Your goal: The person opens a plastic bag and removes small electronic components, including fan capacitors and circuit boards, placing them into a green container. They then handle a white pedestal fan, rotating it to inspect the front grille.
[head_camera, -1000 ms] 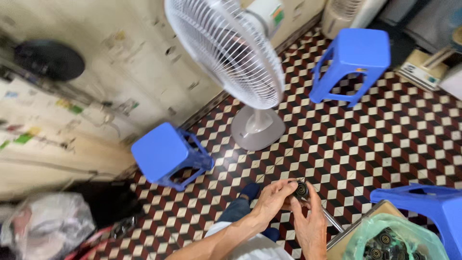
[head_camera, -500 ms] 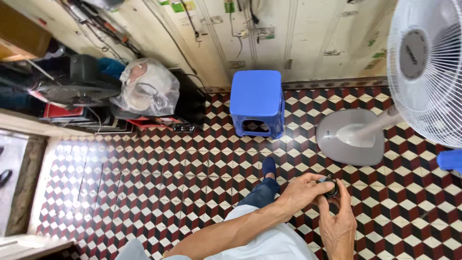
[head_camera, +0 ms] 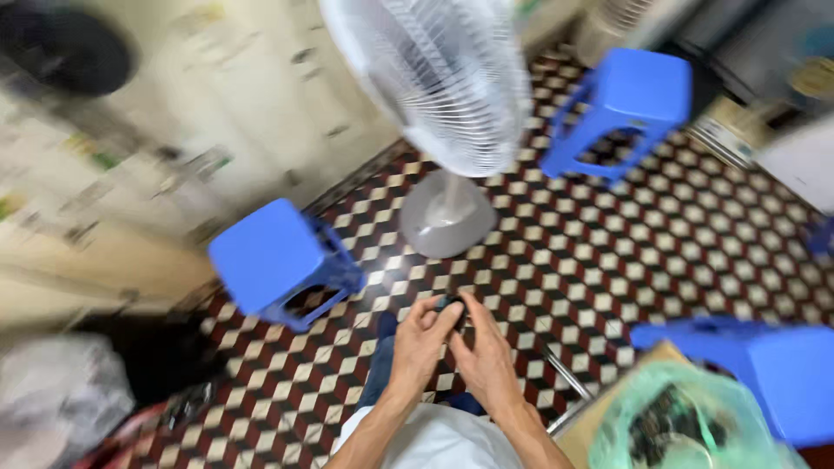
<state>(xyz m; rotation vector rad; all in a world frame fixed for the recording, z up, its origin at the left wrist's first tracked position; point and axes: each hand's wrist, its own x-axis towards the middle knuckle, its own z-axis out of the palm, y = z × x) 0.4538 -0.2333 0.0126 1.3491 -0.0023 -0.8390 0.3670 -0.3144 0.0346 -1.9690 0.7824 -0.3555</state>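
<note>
Both your hands, left [head_camera: 420,340] and right [head_camera: 483,352], pinch one small dark part [head_camera: 451,306] between the fingertips, grip narrow. Three blue plastic stools: one [head_camera: 276,259] left of the grip, one [head_camera: 627,102] beyond, one [head_camera: 764,369] right. One white fan [head_camera: 439,82] stands ahead; open checkered floor [head_camera: 660,252] lies right.

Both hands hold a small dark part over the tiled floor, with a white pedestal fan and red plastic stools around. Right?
Not quite: the stools are blue, as the head view shows. Both hands, left and right, hold the small dark part, fan behind.
</note>
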